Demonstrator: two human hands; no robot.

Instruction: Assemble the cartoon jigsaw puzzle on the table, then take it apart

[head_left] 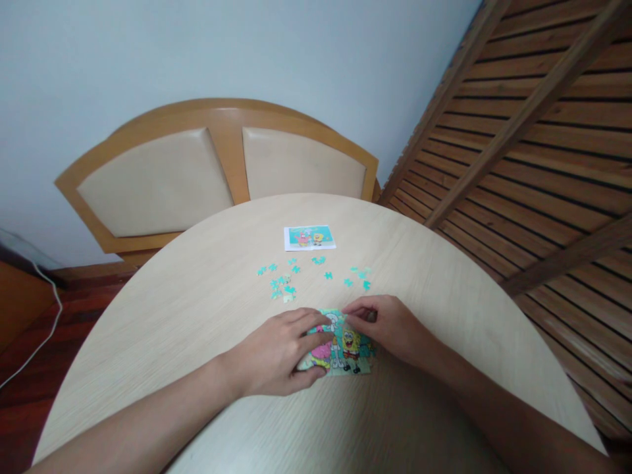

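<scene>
Puzzle (338,367): lying flat on the near part of the desk (187,329), between the left hand (281,349) and the right hand (395,329); partly joined, showing a yellow square figure (351,342) at right and pink shapes (322,352) at left, partly covered.
Left hand: laid palm-down across the left side of the puzzle, coming in from the lower left.
Left fingers (310,322): open, spread apart and stretched over the puzzle, with the thumb held along the lower-left edge.
Right hand: poised at the upper-right corner of the puzzle, turned inward.
Right fingers (359,303): bent, with index and thumb tips close together by the top edge; cannot tell whether gripping a small piece or only touching the puzzle.
Left loose pieces (289,289): scattered beyond the left hand, mostly turquoise, some bunched close.
Lone piece (328,276): lying beyond the top edge of the puzzle, apart from both groups.
Right loose pieces (366,285): grouped just beyond the right hand, also turquoise.
Card (310,238): flat on the far part of the desk, printed with pink and yellow figures on turquoise, edged in white.
Desk: round-edged, pale, wood-grained.
Behind: wooden frame (232,151) with cream panels (162,184), against a pale wall (197,52).
Right side: slatted wood (533,151), dark-gapped and slanting.
Left side: white cable (55,316) trailing above a reddish-brown floor (29,401).
</scene>
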